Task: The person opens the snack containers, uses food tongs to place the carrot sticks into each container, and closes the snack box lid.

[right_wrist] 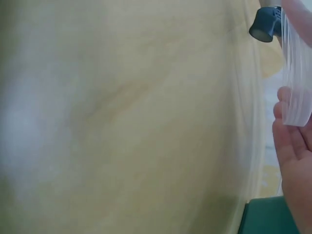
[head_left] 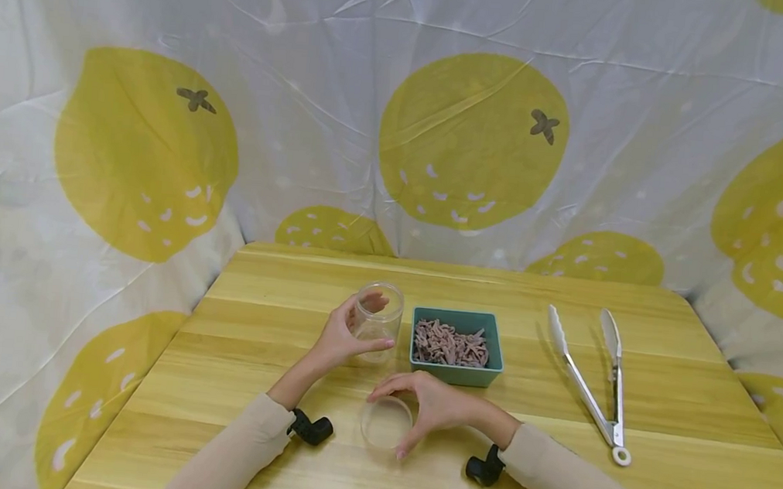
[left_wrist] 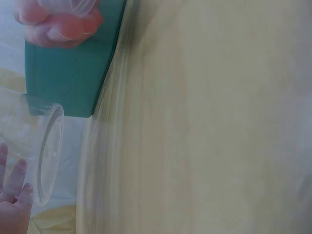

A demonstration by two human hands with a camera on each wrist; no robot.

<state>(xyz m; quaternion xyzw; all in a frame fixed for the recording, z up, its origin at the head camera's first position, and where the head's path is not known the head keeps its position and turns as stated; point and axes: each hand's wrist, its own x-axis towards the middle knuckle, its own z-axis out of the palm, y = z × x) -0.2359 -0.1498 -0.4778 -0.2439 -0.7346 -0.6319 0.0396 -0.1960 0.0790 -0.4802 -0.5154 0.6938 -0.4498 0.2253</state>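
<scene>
A clear, see-through jar [head_left: 380,327] with an open top stands upright in my left hand [head_left: 341,337], the thumb at its near side and the fingers behind it. In the left wrist view, those fingertips show through the wall of the jar [left_wrist: 48,156]. My right hand [head_left: 439,405] grips a round, clear lid [head_left: 386,424] by its rim, nearer to me than the jar and apart from it. The right wrist view catches the lid's ridged edge [right_wrist: 296,100] against the fingers. Just right of the jar, a teal rectangular box [head_left: 457,375] holds brownish-pink shredded strips [head_left: 449,344].
Metal tongs [head_left: 588,398] lie spread on the right side of the wooden table [head_left: 275,296], their ring end toward me. Behind and beside the table hangs a white curtain [head_left: 305,113] with yellow fruit prints. A black wrist camera [head_left: 311,428] sits at each sleeve.
</scene>
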